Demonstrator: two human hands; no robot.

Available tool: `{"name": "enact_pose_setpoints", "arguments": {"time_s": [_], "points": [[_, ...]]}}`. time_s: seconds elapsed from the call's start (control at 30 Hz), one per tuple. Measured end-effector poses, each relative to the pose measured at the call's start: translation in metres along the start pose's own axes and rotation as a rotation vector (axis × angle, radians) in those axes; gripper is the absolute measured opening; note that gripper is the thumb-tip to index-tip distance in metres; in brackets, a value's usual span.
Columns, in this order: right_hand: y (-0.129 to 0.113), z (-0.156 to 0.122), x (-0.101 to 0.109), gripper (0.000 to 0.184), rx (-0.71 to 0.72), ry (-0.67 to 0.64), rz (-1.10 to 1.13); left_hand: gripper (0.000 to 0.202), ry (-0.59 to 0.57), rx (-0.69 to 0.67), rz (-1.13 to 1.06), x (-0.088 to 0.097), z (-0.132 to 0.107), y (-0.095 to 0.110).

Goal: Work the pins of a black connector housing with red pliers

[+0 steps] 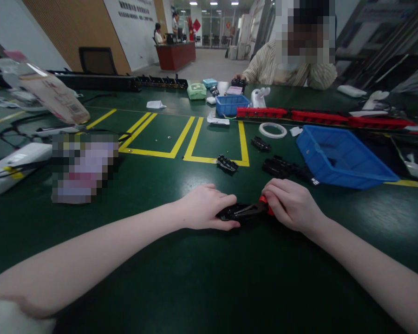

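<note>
My left hand [209, 208] is closed around one end of a black plastic part [242, 212], with the thumb along its near side. At the part's other end, the fingers of my right hand [292, 204] are wrapped round a red piece [264, 199] that shows only in part. Whether this red piece is a tool's handle or belongs to the black part, I cannot tell. Just beyond my hands lie a small black clip-like part [227, 164] and a larger dark part [277, 166]. Another small black part [261, 144] rests farther back.
A blue bin [348, 162] stands at the right, near a white tape ring [272, 130]. Red strips [320, 118] stretch behind it. Left are a blurred phone-like object [87, 171] and a tilted bottle [54, 93]. A person in a striped shirt [264, 65] sits opposite.
</note>
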State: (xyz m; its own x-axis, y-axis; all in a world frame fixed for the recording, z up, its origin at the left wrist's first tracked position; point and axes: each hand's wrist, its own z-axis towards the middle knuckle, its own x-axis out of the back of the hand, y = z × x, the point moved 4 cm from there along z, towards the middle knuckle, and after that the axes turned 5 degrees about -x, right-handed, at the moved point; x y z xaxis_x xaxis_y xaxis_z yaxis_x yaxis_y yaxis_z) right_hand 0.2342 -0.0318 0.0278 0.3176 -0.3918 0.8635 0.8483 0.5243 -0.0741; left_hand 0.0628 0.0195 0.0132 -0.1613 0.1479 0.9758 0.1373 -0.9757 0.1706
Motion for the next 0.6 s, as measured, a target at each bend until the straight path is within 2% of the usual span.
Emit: {"name": "enact_pose_setpoints", "arguments": {"time_s": [0.27, 0.6], "points": [[-0.0050, -0.0009, -0.0002, 0.023, -0.012, -0.001, -0.014, 0.034, -0.016, 0.006, 0.011, -0.0003, -0.0012, 0.0005], [0.0010, 0.0011, 0.0007, 0.025, -0.016, -0.024, -0.029, 0.035, -0.043, 0.001, 0.005, -0.0004, -0.0007, -0.0002]]}}
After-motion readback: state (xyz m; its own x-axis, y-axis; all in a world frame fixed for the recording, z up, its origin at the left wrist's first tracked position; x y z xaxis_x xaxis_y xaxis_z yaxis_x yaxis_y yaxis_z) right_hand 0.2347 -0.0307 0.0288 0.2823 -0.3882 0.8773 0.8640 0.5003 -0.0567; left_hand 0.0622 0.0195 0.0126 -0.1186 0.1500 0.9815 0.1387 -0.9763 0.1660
